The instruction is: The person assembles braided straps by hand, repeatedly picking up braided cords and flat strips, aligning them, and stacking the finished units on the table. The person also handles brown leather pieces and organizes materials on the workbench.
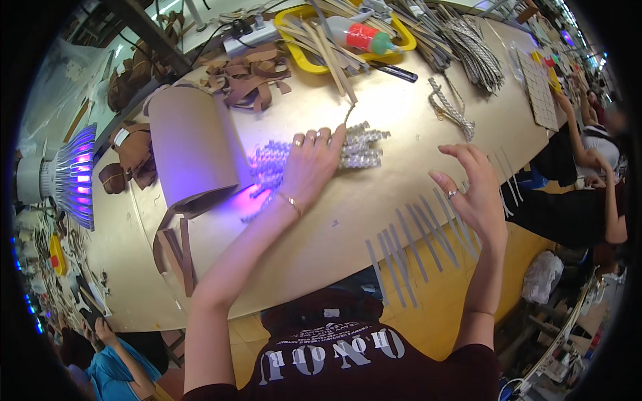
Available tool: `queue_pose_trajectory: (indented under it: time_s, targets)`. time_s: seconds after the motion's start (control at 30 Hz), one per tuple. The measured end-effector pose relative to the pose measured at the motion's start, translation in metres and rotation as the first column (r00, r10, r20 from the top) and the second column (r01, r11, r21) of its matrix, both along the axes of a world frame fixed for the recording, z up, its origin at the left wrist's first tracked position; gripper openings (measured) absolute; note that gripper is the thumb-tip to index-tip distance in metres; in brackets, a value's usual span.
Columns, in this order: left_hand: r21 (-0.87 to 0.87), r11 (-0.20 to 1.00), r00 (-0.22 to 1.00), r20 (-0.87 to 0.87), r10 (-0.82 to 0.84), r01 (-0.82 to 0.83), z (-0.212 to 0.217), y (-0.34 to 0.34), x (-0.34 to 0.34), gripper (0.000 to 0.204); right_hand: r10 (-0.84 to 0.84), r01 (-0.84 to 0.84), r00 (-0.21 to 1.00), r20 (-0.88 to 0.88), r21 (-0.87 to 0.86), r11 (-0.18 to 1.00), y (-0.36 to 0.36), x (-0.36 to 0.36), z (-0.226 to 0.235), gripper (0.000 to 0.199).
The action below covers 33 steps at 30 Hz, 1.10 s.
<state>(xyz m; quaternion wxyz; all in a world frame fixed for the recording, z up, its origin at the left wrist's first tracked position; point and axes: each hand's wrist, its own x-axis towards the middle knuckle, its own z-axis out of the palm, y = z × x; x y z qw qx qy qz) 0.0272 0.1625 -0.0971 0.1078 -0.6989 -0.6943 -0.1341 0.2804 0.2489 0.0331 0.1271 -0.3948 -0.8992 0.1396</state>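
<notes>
A bundle of silver-grey braided strips (361,148) lies on the table in front of me, its ends showing on both sides of my left hand (311,164). That hand rests across the bundle from above, fingers bent over it; the undersides of the fingers are hidden. My right hand (471,187) is raised near the table's front edge, thumb and fingers apart, holding nothing. Close by it, several narrow grey strips (428,227) hang over the edge in a row.
A large brown roll (190,144) stands left of my left hand, with brown strip scraps (257,77) behind. Farther back are a yellow tray (304,57) with sticks and a bottle (361,37), a black cutter knife (394,71) and braided bundles (471,50). A lamp (70,175) glows at left.
</notes>
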Motion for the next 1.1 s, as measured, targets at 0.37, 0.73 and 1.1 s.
queue_pose_trajectory:
  time_s: [0.37, 0.73, 1.1]
  targets:
    - [-0.103, 0.993, 0.958, 0.286, -0.028, 0.06, 0.039, -0.008, -0.008, 0.09, -0.221, 0.262, 0.962, 0.158, -0.32, 0.91, -0.066, 0.026, -0.04, 0.025]
    - [-0.388, 0.921, 0.941, 0.326, 0.089, 0.047, 0.008, -0.138, 0.015, 0.078, -0.464, 0.542, 0.832, 0.305, -0.262, 0.799, -0.118, 0.024, -0.057, 0.03]
    - [-0.219, 0.975, 0.882, 0.467, 0.067, 0.041, 0.006, -0.095, 0.024, 0.066, -0.34, 0.416, 0.903, 0.264, -0.329, 0.848, -0.105, 0.021, -0.052, 0.023]
